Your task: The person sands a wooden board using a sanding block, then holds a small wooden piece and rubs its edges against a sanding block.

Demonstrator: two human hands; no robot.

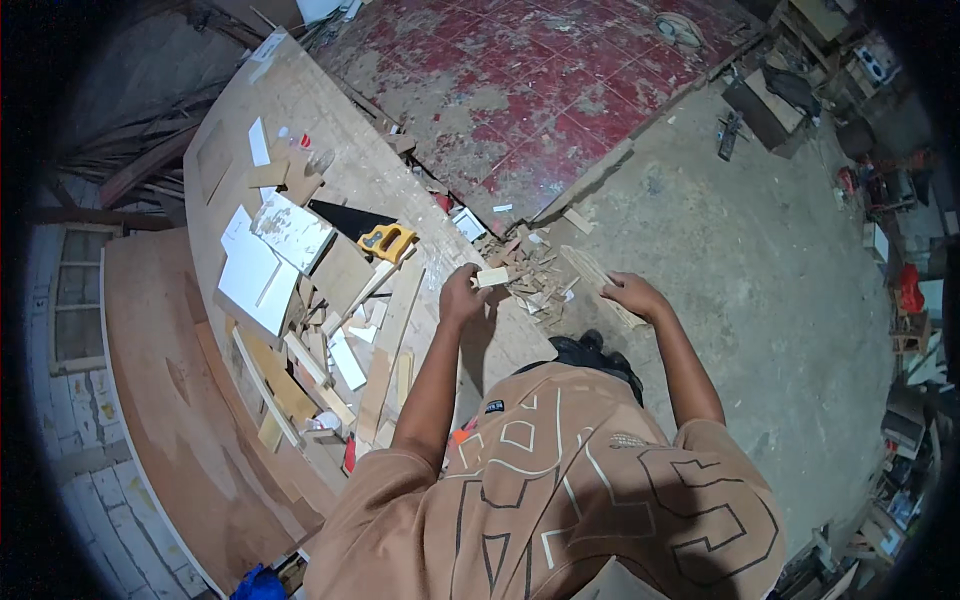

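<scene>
My left hand grips a small pale wooden block between thumb and fingers, over the near end of a wooden workbench. To the right, past the bench's edge, my right hand has its fingers closed on a long pale wooden strip. The strip slants across in front of the concrete floor, with its lower end showing below the hand. A handsaw with a yellow handle and a black blade lies farther up the bench.
White boards, a paint-stained block, wood offcuts and a clear plastic bottle cover the bench's left part. Wood scraps are heaped on the floor beside it. A raised red tiled floor edges the concrete.
</scene>
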